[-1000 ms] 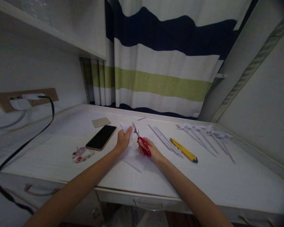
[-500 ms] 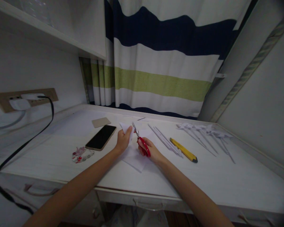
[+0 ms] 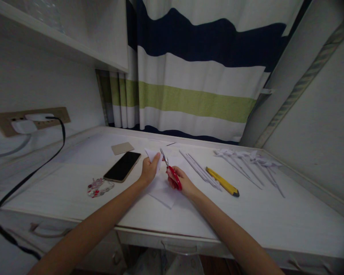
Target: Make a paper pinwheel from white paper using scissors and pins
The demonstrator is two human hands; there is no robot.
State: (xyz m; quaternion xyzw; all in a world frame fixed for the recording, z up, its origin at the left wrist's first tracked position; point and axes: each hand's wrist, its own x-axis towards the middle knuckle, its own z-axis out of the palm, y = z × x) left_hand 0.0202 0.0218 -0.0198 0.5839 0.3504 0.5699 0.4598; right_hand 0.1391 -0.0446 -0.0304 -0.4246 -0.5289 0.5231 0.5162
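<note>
My left hand [image 3: 149,169] is closed on a small folded piece of white paper [image 3: 151,153], its thumb lying on top. In my right hand [image 3: 180,179] are red-handled scissors [image 3: 175,178], my fingers around the handles. The scissor blades point up and away from me, close to the paper's right edge; whether they touch it I cannot tell. Beneath both hands lies a larger white paper sheet [image 3: 164,196] on the desk, partly covered by them.
Left of my hands lie a phone [image 3: 122,166], a beaded string [image 3: 99,187] and a beige card [image 3: 122,148]. Rolled paper sticks [image 3: 200,170], a yellow utility knife [image 3: 222,181] and several paper pinwheel-like pieces on sticks [image 3: 249,160] lie to the right. A black cord [image 3: 31,162] hangs at the left.
</note>
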